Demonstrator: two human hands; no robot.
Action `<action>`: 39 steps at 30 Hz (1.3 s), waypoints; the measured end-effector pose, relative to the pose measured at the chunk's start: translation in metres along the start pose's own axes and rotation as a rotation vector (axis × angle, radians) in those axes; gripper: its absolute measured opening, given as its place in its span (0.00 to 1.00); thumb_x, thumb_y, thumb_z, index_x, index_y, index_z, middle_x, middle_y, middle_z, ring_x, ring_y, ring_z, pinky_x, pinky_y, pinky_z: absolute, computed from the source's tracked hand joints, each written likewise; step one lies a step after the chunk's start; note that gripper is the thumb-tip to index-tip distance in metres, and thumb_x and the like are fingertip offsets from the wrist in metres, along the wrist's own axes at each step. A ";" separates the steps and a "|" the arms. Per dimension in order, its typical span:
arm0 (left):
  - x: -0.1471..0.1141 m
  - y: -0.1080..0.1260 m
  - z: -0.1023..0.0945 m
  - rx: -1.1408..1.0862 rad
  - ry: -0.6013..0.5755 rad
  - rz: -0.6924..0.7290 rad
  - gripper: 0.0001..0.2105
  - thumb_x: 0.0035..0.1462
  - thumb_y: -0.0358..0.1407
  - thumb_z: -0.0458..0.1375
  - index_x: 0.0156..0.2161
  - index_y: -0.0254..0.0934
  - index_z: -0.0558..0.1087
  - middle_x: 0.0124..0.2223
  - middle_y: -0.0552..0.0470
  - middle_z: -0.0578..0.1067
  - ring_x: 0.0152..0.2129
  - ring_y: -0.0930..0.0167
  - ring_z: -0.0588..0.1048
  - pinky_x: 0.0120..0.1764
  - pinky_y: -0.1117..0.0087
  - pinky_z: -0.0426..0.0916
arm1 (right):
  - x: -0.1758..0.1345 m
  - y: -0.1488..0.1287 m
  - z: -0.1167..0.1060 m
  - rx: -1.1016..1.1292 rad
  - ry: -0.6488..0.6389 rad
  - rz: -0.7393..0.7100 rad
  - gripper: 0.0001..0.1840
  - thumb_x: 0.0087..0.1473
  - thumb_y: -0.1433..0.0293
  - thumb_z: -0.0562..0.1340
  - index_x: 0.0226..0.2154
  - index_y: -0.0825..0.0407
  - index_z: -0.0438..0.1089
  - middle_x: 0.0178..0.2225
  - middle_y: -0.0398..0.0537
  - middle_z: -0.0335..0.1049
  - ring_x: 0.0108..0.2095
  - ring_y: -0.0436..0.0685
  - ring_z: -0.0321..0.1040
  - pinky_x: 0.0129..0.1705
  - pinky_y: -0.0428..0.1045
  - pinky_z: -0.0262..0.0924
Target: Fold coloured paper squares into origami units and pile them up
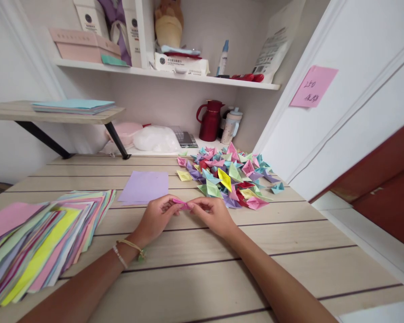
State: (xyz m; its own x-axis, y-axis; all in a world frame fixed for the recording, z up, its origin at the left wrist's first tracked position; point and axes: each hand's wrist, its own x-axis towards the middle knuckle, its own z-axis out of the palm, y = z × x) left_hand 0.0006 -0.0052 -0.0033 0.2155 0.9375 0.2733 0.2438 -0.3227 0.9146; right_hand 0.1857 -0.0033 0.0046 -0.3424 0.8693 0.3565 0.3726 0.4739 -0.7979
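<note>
Between my two hands is a small folded piece of bright pink paper, held above the middle of the table. My left hand pinches its left end between thumb and fingers. The right end is gripped by my right hand, with the thumb on top. My fingers cover much of the paper, so its full shape is hidden. Just beyond my hands, to the right, lies a heap of folded paper boats in many colours. Flat purple sheets rest behind my left hand.
Fanned coloured paper covers the table's left side. A small raised shelf bears a stack of blue-topped paper. At the back stand a red jug and a pale bottle, beside a white plastic bag.
</note>
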 end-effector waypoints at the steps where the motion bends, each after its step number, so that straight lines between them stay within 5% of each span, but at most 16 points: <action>1: 0.000 0.000 0.000 0.030 0.000 0.016 0.08 0.54 0.38 0.55 0.33 0.36 0.73 0.28 0.52 0.75 0.26 0.71 0.73 0.32 0.71 0.68 | 0.000 0.000 0.000 -0.016 -0.010 0.002 0.12 0.54 0.67 0.57 0.33 0.52 0.76 0.29 0.46 0.76 0.28 0.53 0.70 0.28 0.45 0.61; 13: -0.001 0.002 0.001 -0.004 -0.060 0.025 0.10 0.53 0.38 0.56 0.37 0.35 0.74 0.32 0.50 0.77 0.27 0.70 0.74 0.34 0.69 0.69 | -0.006 -0.002 -0.003 -0.366 -0.046 -0.161 0.12 0.51 0.72 0.57 0.38 0.49 0.72 0.30 0.46 0.76 0.27 0.51 0.70 0.31 0.44 0.60; 22: -0.001 0.003 0.003 -0.274 -0.121 -0.104 0.14 0.52 0.38 0.57 0.43 0.36 0.64 0.29 0.53 0.74 0.27 0.71 0.75 0.35 0.67 0.69 | -0.003 0.004 0.006 -0.020 0.156 -0.110 0.09 0.49 0.73 0.57 0.34 0.52 0.71 0.27 0.45 0.74 0.27 0.51 0.70 0.30 0.44 0.64; 27: 0.005 -0.006 0.001 -0.312 -0.071 -0.140 0.14 0.48 0.36 0.61 0.40 0.35 0.66 0.31 0.51 0.76 0.30 0.71 0.76 0.36 0.69 0.69 | -0.002 0.005 0.007 0.147 0.100 -0.027 0.10 0.48 0.73 0.57 0.34 0.53 0.71 0.30 0.47 0.74 0.29 0.52 0.71 0.33 0.47 0.66; 32: 0.004 -0.008 0.001 -0.197 -0.044 -0.070 0.10 0.47 0.36 0.62 0.35 0.34 0.71 0.31 0.49 0.78 0.30 0.69 0.76 0.36 0.68 0.69 | -0.002 0.000 0.005 0.109 0.070 -0.006 0.09 0.49 0.69 0.60 0.35 0.53 0.72 0.33 0.49 0.74 0.34 0.54 0.71 0.34 0.47 0.66; 39: 0.000 -0.001 -0.002 0.172 -0.033 0.210 0.06 0.52 0.36 0.58 0.32 0.40 0.77 0.30 0.51 0.77 0.30 0.69 0.74 0.37 0.68 0.67 | -0.001 -0.001 0.004 -0.096 0.051 -0.099 0.07 0.51 0.71 0.61 0.32 0.50 0.75 0.30 0.47 0.75 0.32 0.53 0.70 0.31 0.46 0.63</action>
State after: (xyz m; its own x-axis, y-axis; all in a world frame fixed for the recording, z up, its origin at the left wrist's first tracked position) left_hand -0.0011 -0.0046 -0.0038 0.3086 0.8437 0.4392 0.3469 -0.5298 0.7740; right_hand 0.1824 -0.0047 0.0034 -0.3379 0.8224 0.4577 0.4203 0.5669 -0.7085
